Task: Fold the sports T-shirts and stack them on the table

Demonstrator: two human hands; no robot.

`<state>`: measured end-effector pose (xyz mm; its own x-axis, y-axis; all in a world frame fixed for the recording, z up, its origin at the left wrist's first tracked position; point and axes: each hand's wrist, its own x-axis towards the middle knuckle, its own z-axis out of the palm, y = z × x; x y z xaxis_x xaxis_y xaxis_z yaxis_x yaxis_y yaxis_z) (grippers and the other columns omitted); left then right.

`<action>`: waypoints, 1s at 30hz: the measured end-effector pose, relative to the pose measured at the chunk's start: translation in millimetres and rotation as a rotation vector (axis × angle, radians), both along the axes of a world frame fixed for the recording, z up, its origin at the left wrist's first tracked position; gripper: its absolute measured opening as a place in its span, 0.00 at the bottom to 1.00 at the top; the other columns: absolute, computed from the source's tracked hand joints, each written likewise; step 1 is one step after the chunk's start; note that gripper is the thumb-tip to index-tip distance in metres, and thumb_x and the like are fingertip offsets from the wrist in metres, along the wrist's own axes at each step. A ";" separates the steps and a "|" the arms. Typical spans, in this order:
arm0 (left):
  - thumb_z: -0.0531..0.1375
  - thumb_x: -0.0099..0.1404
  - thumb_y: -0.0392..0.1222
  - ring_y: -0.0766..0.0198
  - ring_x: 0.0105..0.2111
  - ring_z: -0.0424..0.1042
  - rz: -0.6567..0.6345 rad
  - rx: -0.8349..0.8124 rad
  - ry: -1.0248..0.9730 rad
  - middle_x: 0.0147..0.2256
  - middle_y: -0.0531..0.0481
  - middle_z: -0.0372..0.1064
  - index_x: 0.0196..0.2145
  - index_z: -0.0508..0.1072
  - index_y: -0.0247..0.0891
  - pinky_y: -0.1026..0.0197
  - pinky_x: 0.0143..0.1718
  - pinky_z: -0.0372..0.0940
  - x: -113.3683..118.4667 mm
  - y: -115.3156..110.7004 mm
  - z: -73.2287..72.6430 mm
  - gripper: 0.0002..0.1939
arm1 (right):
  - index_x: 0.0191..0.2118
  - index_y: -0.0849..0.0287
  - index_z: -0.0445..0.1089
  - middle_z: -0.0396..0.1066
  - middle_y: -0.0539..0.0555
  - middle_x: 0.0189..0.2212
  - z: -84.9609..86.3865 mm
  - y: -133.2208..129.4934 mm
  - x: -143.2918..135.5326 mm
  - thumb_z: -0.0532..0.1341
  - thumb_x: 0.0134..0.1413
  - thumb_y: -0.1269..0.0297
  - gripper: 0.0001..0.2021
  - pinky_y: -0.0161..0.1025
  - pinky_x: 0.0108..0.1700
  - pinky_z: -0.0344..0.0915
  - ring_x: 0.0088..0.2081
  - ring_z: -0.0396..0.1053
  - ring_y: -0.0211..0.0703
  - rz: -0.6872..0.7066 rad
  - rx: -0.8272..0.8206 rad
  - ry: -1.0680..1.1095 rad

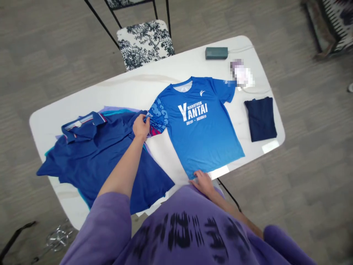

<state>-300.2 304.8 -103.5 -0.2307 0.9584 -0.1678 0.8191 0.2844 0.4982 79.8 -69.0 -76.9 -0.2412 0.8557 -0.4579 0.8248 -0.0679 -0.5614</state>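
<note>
A blue T-shirt (197, 125) with white lettering lies flat, front side up, on the white table (118, 86). My left hand (141, 127) is closed on the end of its patterned sleeve, at the edge of the dark blue polo shirt. At the near bottom corner of the T-shirt, my right hand (204, 182) touches the hem, its fingers bent and partly hidden; its grip is not clear. The dark blue polo shirt (107, 162) is spread over other garments, whose purple and teal edges show beneath it.
A folded dark navy garment (261, 119) lies at the table's right end. Behind the T-shirt are a green box (216, 53) with a cable and a blurred item (242, 75). A patterned chair (146, 44) stands at the far edge. Metal hangers (59, 237) are on the floor, lower left.
</note>
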 end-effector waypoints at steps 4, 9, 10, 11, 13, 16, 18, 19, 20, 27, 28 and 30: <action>0.62 0.76 0.53 0.51 0.52 0.80 0.043 -0.040 -0.156 0.51 0.40 0.81 0.53 0.74 0.41 0.50 0.60 0.71 -14.3 5.1 5.9 0.16 | 0.48 0.46 0.74 0.80 0.59 0.49 1.6 -6.9 -38.3 0.70 0.63 0.56 0.10 0.53 0.49 0.69 0.48 0.78 0.63 -0.062 0.016 -0.171; 0.74 0.61 0.49 0.49 0.52 0.80 0.081 -0.168 -0.222 0.44 0.43 0.80 0.43 0.73 0.40 0.46 0.63 0.71 -6.2 3.8 5.4 0.19 | 0.44 0.48 0.74 0.80 0.58 0.47 8.0 -21.9 -45.8 0.63 0.68 0.65 0.04 0.50 0.49 0.67 0.49 0.76 0.59 -0.121 0.036 -0.201; 0.73 0.61 0.48 0.49 0.52 0.80 0.107 -0.152 -0.238 0.43 0.44 0.80 0.43 0.73 0.41 0.45 0.63 0.72 -2.1 2.0 5.5 0.18 | 0.44 0.48 0.74 0.81 0.58 0.47 10.0 -25.5 -45.9 0.62 0.68 0.66 0.05 0.50 0.50 0.67 0.49 0.76 0.59 -0.131 0.039 -0.200; 0.72 0.62 0.47 0.50 0.51 0.80 0.137 -0.132 -0.259 0.44 0.44 0.79 0.44 0.72 0.41 0.45 0.62 0.73 2.0 -0.3 5.7 0.17 | 0.44 0.48 0.74 0.81 0.58 0.46 12.4 -29.1 -45.8 0.62 0.68 0.67 0.06 0.50 0.50 0.67 0.49 0.76 0.59 -0.140 0.042 -0.198; 0.67 0.66 0.45 0.52 0.50 0.81 0.170 -0.104 -0.291 0.46 0.43 0.78 0.50 0.70 0.40 0.46 0.57 0.77 9.0 -5.9 5.9 0.18 | 0.45 0.47 0.75 0.82 0.57 0.46 17.9 -36.2 -44.2 0.62 0.67 0.67 0.07 0.50 0.51 0.67 0.49 0.76 0.59 -0.153 0.045 -0.186; 0.62 0.71 0.44 0.57 0.48 0.82 0.204 -0.080 -0.370 0.51 0.40 0.76 0.59 0.64 0.40 0.51 0.50 0.80 12.3 -17.1 5.6 0.22 | 0.45 0.45 0.76 0.82 0.56 0.44 27.6 -47.3 -36.9 0.61 0.66 0.67 0.09 0.51 0.51 0.67 0.48 0.76 0.59 -0.150 0.047 -0.145; 0.62 0.72 0.44 0.59 0.49 0.82 0.241 -0.044 -0.453 0.54 0.40 0.74 0.62 0.60 0.42 0.54 0.49 0.81 9.8 -25.4 7.0 0.25 | 0.48 0.42 0.78 0.83 0.55 0.44 34.1 -54.7 -27.8 0.61 0.65 0.67 0.12 0.52 0.51 0.68 0.48 0.77 0.59 -0.130 0.047 -0.087; 0.62 0.72 0.45 0.60 0.49 0.82 0.254 -0.023 -0.493 0.55 0.41 0.74 0.63 0.59 0.43 0.55 0.48 0.81 8.3 -28.8 9.1 0.26 | 0.51 0.39 0.79 0.83 0.54 0.45 37.1 -58.0 -22.0 0.61 0.65 0.66 0.15 0.52 0.52 0.69 0.49 0.78 0.59 -0.114 0.050 -0.047; 0.62 0.72 0.46 0.60 0.48 0.82 0.257 -0.004 -0.523 0.54 0.42 0.73 0.64 0.58 0.44 0.56 0.47 0.81 7.3 -31.0 12.5 0.27 | 0.54 0.36 0.78 0.83 0.53 0.46 40.0 -60.8 -15.5 0.61 0.66 0.66 0.18 0.53 0.52 0.69 0.49 0.78 0.58 -0.094 0.053 -0.001; 0.66 0.69 0.42 0.67 0.34 0.77 0.109 0.046 -0.508 0.50 0.48 0.68 0.64 0.64 0.46 0.61 0.34 0.81 57.4 9.6 59.3 0.28 | 0.63 0.25 0.76 0.82 0.53 0.51 48.8 -63.5 35.8 0.55 0.71 0.65 0.26 0.58 0.56 0.73 0.52 0.80 0.57 -0.084 0.055 0.175; 0.66 0.69 0.41 0.68 0.33 0.76 0.071 0.044 -0.512 0.50 0.48 0.67 0.63 0.66 0.46 0.62 0.33 0.80 74.2 22.5 63.7 0.27 | 0.64 0.25 0.75 0.82 0.54 0.51 47.6 -62.9 43.3 0.54 0.72 0.65 0.27 0.59 0.55 0.74 0.52 0.80 0.58 -0.110 0.055 0.178; 0.66 0.68 0.40 0.68 0.32 0.76 -0.004 0.030 -0.529 0.50 0.48 0.68 0.62 0.67 0.45 0.62 0.33 0.80 114.0 50.4 65.7 0.27 | 0.67 0.24 0.73 0.82 0.55 0.51 43.7 -62.2 58.3 0.54 0.72 0.64 0.28 0.61 0.54 0.75 0.53 0.81 0.60 -0.160 0.049 0.200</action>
